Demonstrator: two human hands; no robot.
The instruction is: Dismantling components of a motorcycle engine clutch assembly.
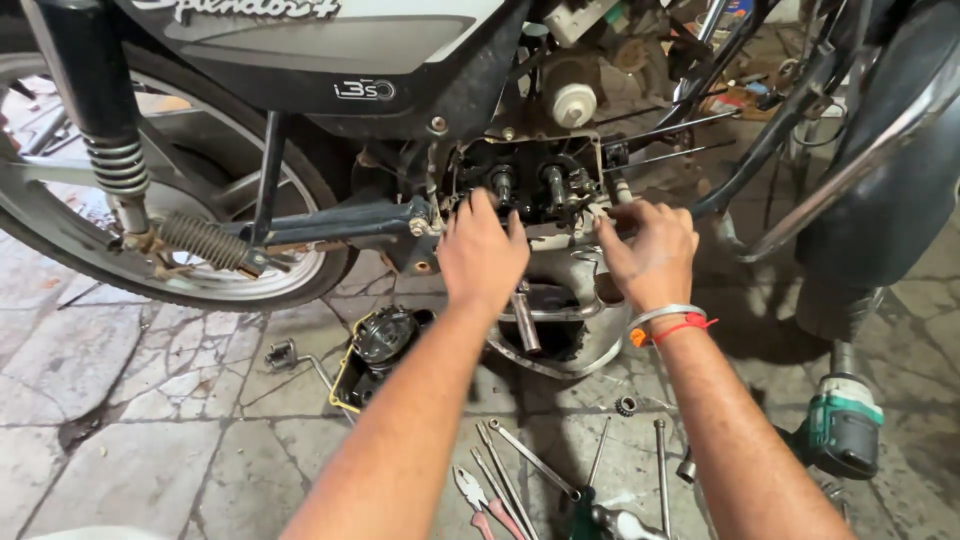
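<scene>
Tools: wrenches and pliers are lying on the floor below both forearms, nearest the camera; a knee or foot shifting here is likely to scatter them.
Drill: a green cordless driver is resting on the floor to the right of the right forearm, well apart from both hands.
Small part: a loose ring-shaped piece is sitting on the tiles just below the right wrist; it is at risk of rolling off and being lost.
Pan: a dark tray holding a round part is sitting below and to the left of the left hand.
Cover: a grey metal casing is lying directly beneath both hands, with a shaft standing in it; anything slipping from the fingers is likely to drop into it.
Left hand: it is reaching forward, palm down, fingers spread and curling onto the lower edge of the engine opening; not closed round anything that shows.
Right hand: it is reaching forward beside the left, knuckles up, fingers bent against the opening's right edge; whether they are pinching something, I cannot tell.
Engine: the open crankcase is just beyond the fingertips, with two shafts exposed; oily edges are making a slip or a nicked finger likely.
Wheel: the rear wheel and spring are standing far left of the left hand.
</scene>
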